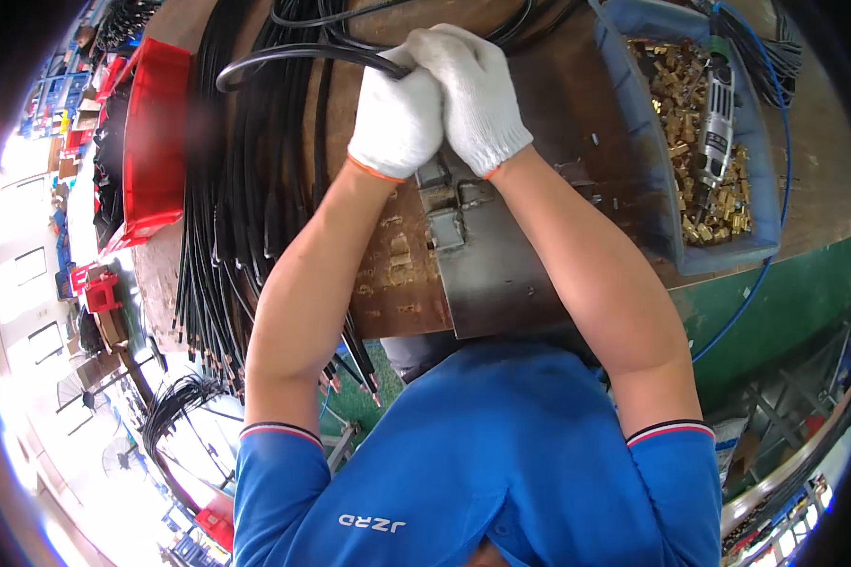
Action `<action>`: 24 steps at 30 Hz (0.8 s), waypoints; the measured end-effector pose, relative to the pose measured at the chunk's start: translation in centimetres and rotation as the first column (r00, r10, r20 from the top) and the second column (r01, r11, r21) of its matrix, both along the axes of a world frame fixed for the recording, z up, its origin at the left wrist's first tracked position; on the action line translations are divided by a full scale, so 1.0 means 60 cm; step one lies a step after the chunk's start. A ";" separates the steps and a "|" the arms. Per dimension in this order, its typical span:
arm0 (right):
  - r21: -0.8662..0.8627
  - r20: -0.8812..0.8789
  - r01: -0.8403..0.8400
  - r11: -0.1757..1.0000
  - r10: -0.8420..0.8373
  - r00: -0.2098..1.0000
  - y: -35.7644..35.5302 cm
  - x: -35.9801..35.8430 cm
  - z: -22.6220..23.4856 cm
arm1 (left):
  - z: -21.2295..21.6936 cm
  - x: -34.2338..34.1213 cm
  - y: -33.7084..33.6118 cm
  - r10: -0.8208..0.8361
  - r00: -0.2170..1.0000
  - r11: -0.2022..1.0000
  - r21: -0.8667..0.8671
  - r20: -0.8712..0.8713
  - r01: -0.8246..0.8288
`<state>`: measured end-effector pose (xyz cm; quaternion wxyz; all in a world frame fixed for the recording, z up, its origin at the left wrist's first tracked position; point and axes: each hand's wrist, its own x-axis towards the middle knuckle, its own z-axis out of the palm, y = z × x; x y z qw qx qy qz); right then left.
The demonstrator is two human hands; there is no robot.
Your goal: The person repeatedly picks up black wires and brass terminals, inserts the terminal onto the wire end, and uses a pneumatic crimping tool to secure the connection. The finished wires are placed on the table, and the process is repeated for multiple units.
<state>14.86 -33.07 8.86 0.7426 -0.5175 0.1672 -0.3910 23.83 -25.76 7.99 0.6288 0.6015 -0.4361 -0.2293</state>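
Observation:
Both my hands wear white knit gloves and press together at the top middle, over the workbench. My left hand (397, 118) is closed round a thick black cable (298, 50), which loops out to the left. Against it rests my right hand (480, 94), its fingers curled in; whatever they hold is hidden. Just below the gloves, a steel block fixture (446, 229) sits at the edge of a dark metal plate (501, 288). Many long black cables (246, 170) lie on the bench left of my left forearm, bare copper-coloured ends hanging over the near edge.
On the right, a grey-blue bin (665, 189) holds brass fittings (728, 217) with a silver air tool (718, 128) lying on top. A blue hose (756, 293) runs down past the bin. A red bin (156, 142) stands at the left edge. Small metal bits dot the bench (577, 104).

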 end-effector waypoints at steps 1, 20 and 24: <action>0.020 0.091 -0.030 0.999 0.028 0.995 0.004 -0.001 -0.002 | 0.009 -0.025 -0.003 0.062 0.997 0.998 -0.004 -0.050 -0.063; -0.386 -0.203 -0.182 0.905 0.109 0.973 0.128 -0.196 0.081 | 0.100 -0.140 0.177 0.057 0.492 0.989 -0.019 -0.869 -0.149; -0.626 -0.223 -0.114 0.772 -0.037 0.974 0.158 -0.208 0.088 | 0.066 -0.164 0.190 -0.196 0.234 0.970 -0.223 -0.952 -0.093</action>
